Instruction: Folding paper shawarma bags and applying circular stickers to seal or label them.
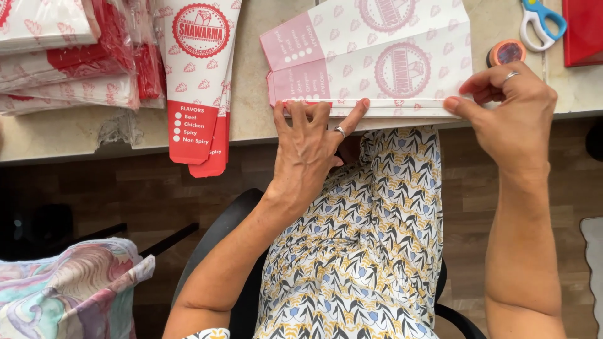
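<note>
- The left hand (308, 147) lies flat with its fingers spread, pressing down on the near edge of a flat white paper sleeve with pink round prints and small pink leaf shapes (389, 63).
- Its pointing finger stretches out to the right along the folded edge, and there is a ring on one finger.
- The right hand (512, 110) pinches the right end of the same folded edge between thumb and fingertip. It also wears a ring.
- The paper sleeve lies on the pale stone counter (257, 94), right at the near edge, in front of the person.
- The two hands are well apart, one at the middle of the fold and one at its right end.
- To the left lie two long white paper sleeves with red ends (198, 81), stacked, with their red ends hanging over the counter edge.
- Further left is a pile of flat red and white paper packs in clear plastic (69, 56).
- Near the right hand sits a small round orange tape roll (506, 53), and beside it are scissors with blue and white handles (541, 22).
- A red flat thing (584, 31) is in the top right corner.
- The person wears a dress with yellow, black and blue leaf shapes (370, 251) and sits on a black chair (220, 245).
- A soft cloth with swirly pastel colours (69, 295) is at the bottom left.
</note>
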